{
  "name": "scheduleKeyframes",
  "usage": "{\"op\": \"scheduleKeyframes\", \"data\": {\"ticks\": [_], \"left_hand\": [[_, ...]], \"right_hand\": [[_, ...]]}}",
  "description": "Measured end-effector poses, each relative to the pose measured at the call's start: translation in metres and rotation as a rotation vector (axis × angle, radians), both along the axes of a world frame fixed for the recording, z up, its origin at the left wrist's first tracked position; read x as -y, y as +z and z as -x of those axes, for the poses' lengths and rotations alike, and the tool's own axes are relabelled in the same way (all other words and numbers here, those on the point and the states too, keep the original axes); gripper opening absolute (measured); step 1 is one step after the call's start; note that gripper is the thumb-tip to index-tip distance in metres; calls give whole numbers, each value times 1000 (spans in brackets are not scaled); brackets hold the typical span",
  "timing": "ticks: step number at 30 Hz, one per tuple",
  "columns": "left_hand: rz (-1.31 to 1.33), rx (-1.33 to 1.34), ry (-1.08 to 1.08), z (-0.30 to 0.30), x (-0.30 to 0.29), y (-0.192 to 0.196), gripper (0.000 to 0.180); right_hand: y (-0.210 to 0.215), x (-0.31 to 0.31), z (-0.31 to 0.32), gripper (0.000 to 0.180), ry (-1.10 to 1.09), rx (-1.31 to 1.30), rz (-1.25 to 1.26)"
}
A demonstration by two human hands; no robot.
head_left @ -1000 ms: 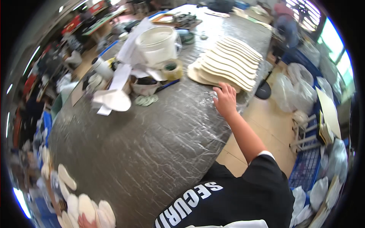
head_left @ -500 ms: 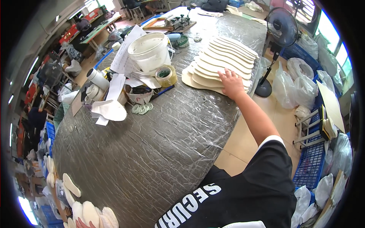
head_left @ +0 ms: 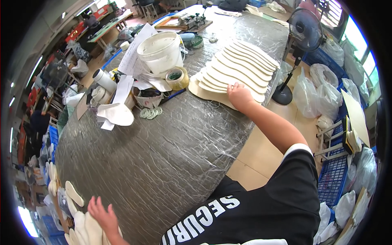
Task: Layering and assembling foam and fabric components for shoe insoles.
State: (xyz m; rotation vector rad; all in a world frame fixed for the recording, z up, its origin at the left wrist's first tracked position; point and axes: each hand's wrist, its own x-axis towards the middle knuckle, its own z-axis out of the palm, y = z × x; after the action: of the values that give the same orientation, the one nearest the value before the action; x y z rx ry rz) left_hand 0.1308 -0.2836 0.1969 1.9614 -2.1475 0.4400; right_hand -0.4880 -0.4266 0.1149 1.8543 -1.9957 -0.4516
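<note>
A fanned stack of cream insoles (head_left: 241,61) lies at the far right of the table. My right hand (head_left: 240,96) is at the stack's near edge, its fingers closed together on an insole's rim; the thumb side is partly hidden. The lowest insole (head_left: 212,94) sticks out to the left beyond the others. At the lower left, my left hand (head_left: 103,216) has its fingers spread and holds nothing. It is above the table edge, beside a pile of cream insoles (head_left: 81,226). A single insole (head_left: 74,193) lies near that pile.
The dark, wrinkled table (head_left: 159,163) bears a white bucket (head_left: 157,53), tape rolls (head_left: 177,77), a cup of tools (head_left: 149,99), pale green rings (head_left: 150,113) and papers. A standing fan (head_left: 304,30) and blue crates (head_left: 332,179) with plastic bags are on the right.
My right hand has gone from lying spread on the stack to gripping its near edge, and lower insoles have shifted left. My left hand has risen off the pile, moving up and right.
</note>
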Motion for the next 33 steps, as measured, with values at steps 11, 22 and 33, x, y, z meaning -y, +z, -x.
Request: {"op": "scheduleKeyframes", "data": {"ticks": [11,22,33], "left_hand": [[-234,-394,-1077,311,133,-87,26],[-429,27,-854,442,210,-115,16],[121,-646,-414,293,344,20,30]], "right_hand": [[32,-7,6,46,78,316,92],[33,-35,-5,35,78,550,242],[18,-23,-7,12,165,313,104]]}}
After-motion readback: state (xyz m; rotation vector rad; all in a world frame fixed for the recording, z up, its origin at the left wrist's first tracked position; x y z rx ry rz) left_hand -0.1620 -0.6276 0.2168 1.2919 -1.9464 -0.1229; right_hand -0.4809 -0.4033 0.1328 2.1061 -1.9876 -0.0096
